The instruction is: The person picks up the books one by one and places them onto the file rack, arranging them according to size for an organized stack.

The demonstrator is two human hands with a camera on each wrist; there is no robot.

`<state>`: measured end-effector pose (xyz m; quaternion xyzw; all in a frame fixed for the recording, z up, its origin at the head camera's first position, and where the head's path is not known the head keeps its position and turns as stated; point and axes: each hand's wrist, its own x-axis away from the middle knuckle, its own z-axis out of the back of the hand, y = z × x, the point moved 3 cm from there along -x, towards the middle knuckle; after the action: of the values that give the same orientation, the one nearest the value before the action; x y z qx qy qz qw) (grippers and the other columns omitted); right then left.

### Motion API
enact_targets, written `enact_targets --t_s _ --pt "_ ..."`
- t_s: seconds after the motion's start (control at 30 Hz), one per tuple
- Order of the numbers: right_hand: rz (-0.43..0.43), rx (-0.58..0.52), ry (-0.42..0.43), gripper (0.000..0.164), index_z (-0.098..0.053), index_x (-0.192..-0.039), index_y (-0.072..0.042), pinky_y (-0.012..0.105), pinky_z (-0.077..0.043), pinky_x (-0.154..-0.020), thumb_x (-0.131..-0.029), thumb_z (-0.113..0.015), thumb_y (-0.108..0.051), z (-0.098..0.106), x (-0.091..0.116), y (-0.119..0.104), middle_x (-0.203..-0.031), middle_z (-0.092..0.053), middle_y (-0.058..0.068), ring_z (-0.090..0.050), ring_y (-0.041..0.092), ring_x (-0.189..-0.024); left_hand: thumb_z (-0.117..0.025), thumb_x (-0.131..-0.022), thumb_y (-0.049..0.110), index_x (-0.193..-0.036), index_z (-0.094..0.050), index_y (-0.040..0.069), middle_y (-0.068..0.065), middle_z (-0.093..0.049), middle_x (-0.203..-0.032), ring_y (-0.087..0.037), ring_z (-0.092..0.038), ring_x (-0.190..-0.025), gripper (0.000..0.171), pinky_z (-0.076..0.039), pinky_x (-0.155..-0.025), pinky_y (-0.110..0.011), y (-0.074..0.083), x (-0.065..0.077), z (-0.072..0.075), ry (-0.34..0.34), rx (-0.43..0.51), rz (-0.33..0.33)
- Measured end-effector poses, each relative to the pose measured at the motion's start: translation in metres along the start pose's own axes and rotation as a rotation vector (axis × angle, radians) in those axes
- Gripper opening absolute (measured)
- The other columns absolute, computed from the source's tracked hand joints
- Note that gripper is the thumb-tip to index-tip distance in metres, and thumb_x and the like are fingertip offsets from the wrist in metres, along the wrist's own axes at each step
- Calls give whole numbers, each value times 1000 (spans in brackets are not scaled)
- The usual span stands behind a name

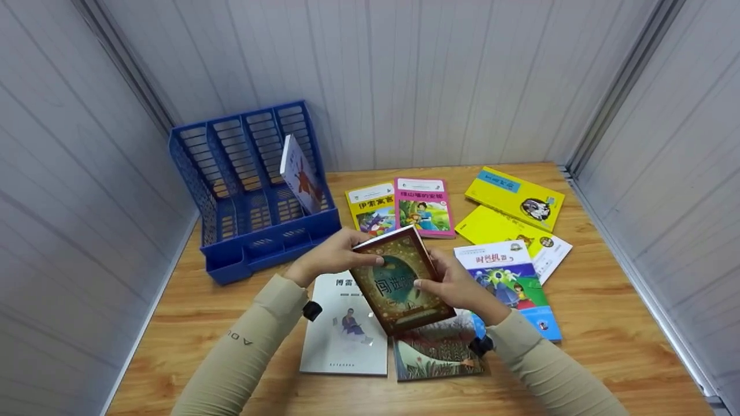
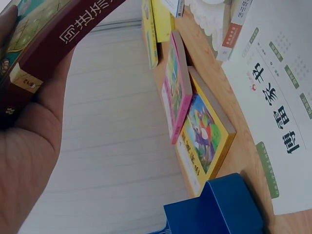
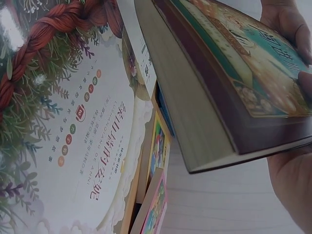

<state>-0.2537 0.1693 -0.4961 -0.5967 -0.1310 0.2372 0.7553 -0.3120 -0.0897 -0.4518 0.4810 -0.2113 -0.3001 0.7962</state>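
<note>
A dark red book (image 1: 425, 300) with a gold and green cover is held tilted between both hands, above the books lying on the table. My left hand (image 1: 329, 257) grips its upper left side, thumb on the cover. My right hand (image 1: 462, 286) grips the right edge, its thumb on the cover too. The book's spine (image 2: 44, 53) shows in the left wrist view, its page edges (image 3: 180, 97) in the right wrist view. Below it lie a white book (image 1: 341, 346) with a seated figure and a floral-covered book (image 1: 433, 361), partly hidden by the held book.
A blue slotted file rack (image 1: 272, 248) stands at the back left, with one white-covered book (image 1: 303, 179) in its right compartment. Yellow (image 1: 370, 199) and pink (image 1: 425, 214) books lie behind the hands. Yellow books (image 1: 514, 196) and a colourful book (image 1: 509, 277) lie at the right.
</note>
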Motion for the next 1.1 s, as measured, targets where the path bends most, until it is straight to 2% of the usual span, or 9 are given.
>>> enact_targets --t_s 0.23,0.37,0.47,0.53,0.63,0.77,0.93,1.1 --pt "22 53 53 56 -46 -155 6 59 -60 -105 -106 -70 -7 -2 -3 -1 -144 -65 31 -70 45 -127 -77 -103 25 -124 -81 9 -9 -82 -117 -16 -75 -100 26 -64 -97 -41 6 0 3 3 -57 -20" --pt "44 73 65 56 -50 -155 5 59 -60 -104 -104 -72 -6 -2 -6 -2 -143 -66 30 -70 45 -126 -79 -102 22 -118 -83 7 -9 -83 -112 -13 -73 -94 22 -62 -89 -32 12 0 6 16 -106 -49" --pt "53 104 75 58 -52 -153 3 59 -62 -101 -102 -76 -9 -1 -8 -3 -140 -69 28 -73 44 -122 -80 -100 21 -113 -83 6 -8 -82 -104 -11 -68 -85 19 -56 -77 -26 16 1 11 35 -133 -60" --pt "67 131 82 61 -53 -153 1 59 -61 -101 -100 -79 -10 2 -9 -4 -139 -70 26 -73 42 -121 -81 -100 21 -112 -83 7 -7 -82 -103 -10 -66 -83 19 -53 -75 -25 18 3 14 51 -140 -59" --pt "88 164 91 67 -52 -155 -3 62 -58 -107 -96 -84 -9 6 -11 -5 -144 -68 23 -70 41 -127 -80 -101 22 -112 -84 7 -8 -82 -103 -11 -67 -83 19 -55 -75 -26 20 5 20 72 -139 -54" --pt "98 201 94 77 -48 -160 -5 64 -48 -118 -94 -86 -8 11 -12 -5 -155 -60 20 -60 42 -142 -77 -103 23 -116 -84 9 -8 -84 -108 -15 -74 -88 20 -62 -84 -33 23 8 29 99 -134 -33" --pt "72 268 112 79 -46 -162 -3 67 -44 -120 -94 -86 -12 20 -9 -2 -157 -59 23 -55 47 -146 -76 -103 24 -119 -83 11 -7 -83 -112 -17 -76 -92 22 -63 -87 -37 23 12 40 156 -138 -6" --pt "33 330 155 76 -49 -159 2 67 -47 -118 -95 -87 -17 33 -5 5 -155 -60 26 -57 48 -143 -78 -102 22 -114 -84 9 -8 -84 -107 -15 -72 -87 19 -58 -80 -33 19 16 52 269 -166 -19"
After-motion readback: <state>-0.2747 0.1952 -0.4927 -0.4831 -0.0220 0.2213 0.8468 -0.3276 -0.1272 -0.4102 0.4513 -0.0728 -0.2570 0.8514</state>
